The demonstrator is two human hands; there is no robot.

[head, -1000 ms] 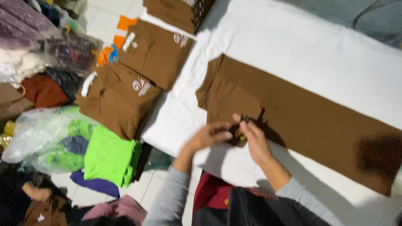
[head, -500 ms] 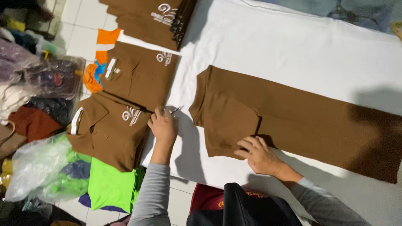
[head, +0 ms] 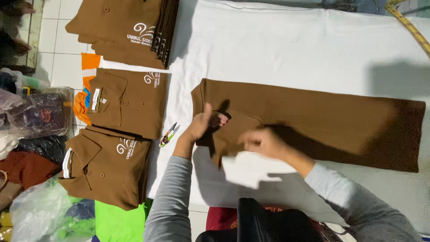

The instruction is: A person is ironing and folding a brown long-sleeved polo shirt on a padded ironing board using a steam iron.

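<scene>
A long brown shirt [head: 313,116] lies flat on the white cloth-covered table [head: 286,49]. My left hand [head: 204,123] is closed on a fold of the shirt near its left end, by the collar. My right hand [head: 262,141] is blurred, its fingers curled on the shirt's near edge, where a flap of fabric is lifted. Small thread snips [head: 168,134] lie on the cloth just left of my left hand, touched by neither hand.
Three piles of folded brown polo shirts sit to the left: a far stack [head: 130,31], a middle one [head: 127,103] and a near one [head: 105,168]. A yellow measuring tape [head: 410,27] crosses the far right corner. Plastic bags [head: 40,112] and a green garment [head: 118,222] lie on the floor.
My left hand has left the snips beside the folded stack and come back to the shirt's collar end. My right hand has shifted along the shirt's near edge.
</scene>
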